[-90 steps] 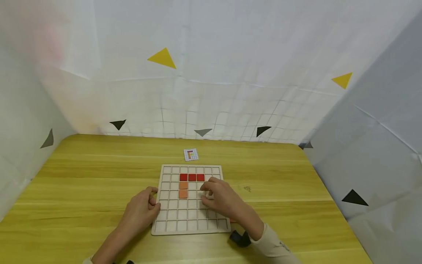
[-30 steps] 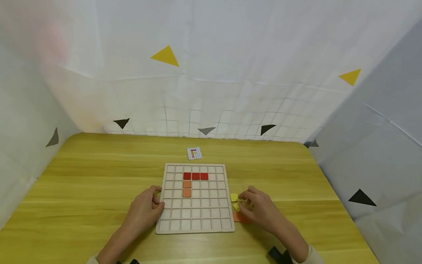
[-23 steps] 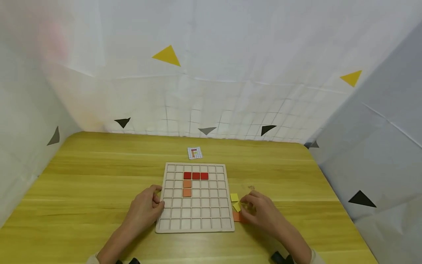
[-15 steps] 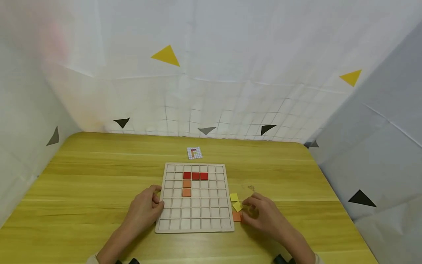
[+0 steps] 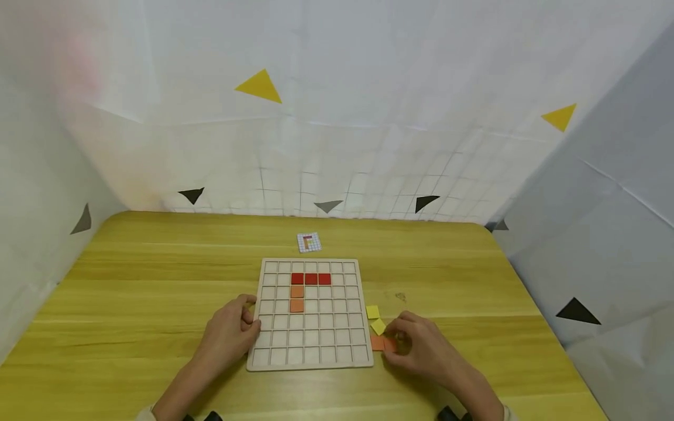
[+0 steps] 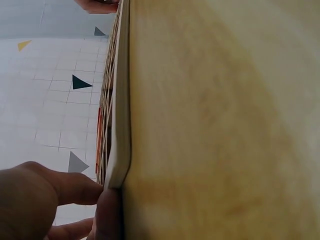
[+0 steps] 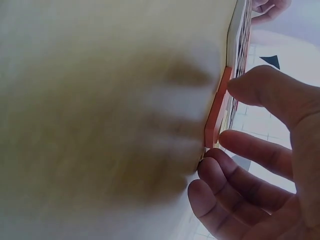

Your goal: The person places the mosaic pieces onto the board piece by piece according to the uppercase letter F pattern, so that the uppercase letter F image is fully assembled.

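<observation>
My left hand (image 5: 225, 328) holds the left edge of a pale wooden grid board (image 5: 312, 354); in the left wrist view its finger and thumb meet at the rim. Right of the board, my right hand (image 5: 425, 348) has thumb and index finger at opposite sides of a flat orange tile (image 5: 390, 344). This tile lies on the table against another orange tile (image 5: 377, 343). Seen from the right wrist, the orange tile (image 7: 214, 122) is between those fingertips, the other fingers curled below. Two yellow tiles (image 5: 378, 326) lie just beyond.
On the board, a row of red tiles (image 5: 311, 279) sits above two orange tiles (image 5: 297, 298) in a column. A small pattern card (image 5: 309, 242) lies behind the board on the wooden table (image 5: 158, 263). White sheets (image 5: 368, 146) enclose the back and sides.
My right hand has moved from over the board to the loose tiles, then slightly toward me from the yellow ones to the orange one. The left hand stays at the board's edge.
</observation>
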Tool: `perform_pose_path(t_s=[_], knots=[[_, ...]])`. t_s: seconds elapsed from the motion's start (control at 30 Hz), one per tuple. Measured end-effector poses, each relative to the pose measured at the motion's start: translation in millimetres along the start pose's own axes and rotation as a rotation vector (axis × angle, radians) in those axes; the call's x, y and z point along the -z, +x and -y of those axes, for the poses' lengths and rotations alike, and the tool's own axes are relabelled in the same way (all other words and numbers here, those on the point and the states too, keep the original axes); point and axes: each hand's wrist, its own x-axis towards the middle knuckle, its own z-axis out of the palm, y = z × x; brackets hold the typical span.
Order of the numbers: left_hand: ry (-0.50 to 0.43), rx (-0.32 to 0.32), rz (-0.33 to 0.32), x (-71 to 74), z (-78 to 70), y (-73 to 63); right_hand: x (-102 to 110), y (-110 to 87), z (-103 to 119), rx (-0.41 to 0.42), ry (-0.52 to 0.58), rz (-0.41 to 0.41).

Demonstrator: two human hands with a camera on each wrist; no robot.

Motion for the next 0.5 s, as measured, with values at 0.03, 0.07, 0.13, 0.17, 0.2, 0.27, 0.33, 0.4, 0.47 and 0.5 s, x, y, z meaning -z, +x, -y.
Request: perform_pose_path(t_s=[0.03,0.07,0.13,0.17,0.2,0.27,0.33,0.4,0.47,0.5], knots=[[0.000,0.003,0.000,0.3,-0.1,-0.1,0.4,0.2,0.4,-0.002,-0.004,0.008],[0.000,0.005,0.002,0.1,-0.3,-0.3,0.5,-0.5,0.5,-0.004,-0.006,0.014],[-0.001,0.008,0.004,-0.3,-0.5,-0.6,1.0,-1.5,0.9,-0.008,-0.006,0.027],[-0.001,0.008,0.004,-0.3,-0.6,-0.7,1.1,-1.8,0.9,-0.008,-0.004,0.034],[-0.002,0.007,0.005,-0.2,-0.9,-0.8,1.2,-2.0,1.0,-0.011,-0.003,0.040],[-0.003,0.006,0.006,0.3,-1.3,-0.9,1.6,-2.3,1.5,-0.015,0.005,0.053],[-0.001,0.006,0.006,1.2,-1.8,-1.2,1.7,-2.7,2.1,-0.017,0.012,0.066],[0.000,0.004,0.008,2.0,-2.2,-1.1,1.7,-2.9,3.1,-0.016,0.010,0.070],[0.003,0.000,0.007,2.5,-2.5,-0.9,1.7,-3.0,4.1,-0.009,0.009,0.071],[0.003,-0.002,0.007,2.7,-2.6,-0.9,1.5,-2.8,4.4,-0.002,0.005,0.068]])
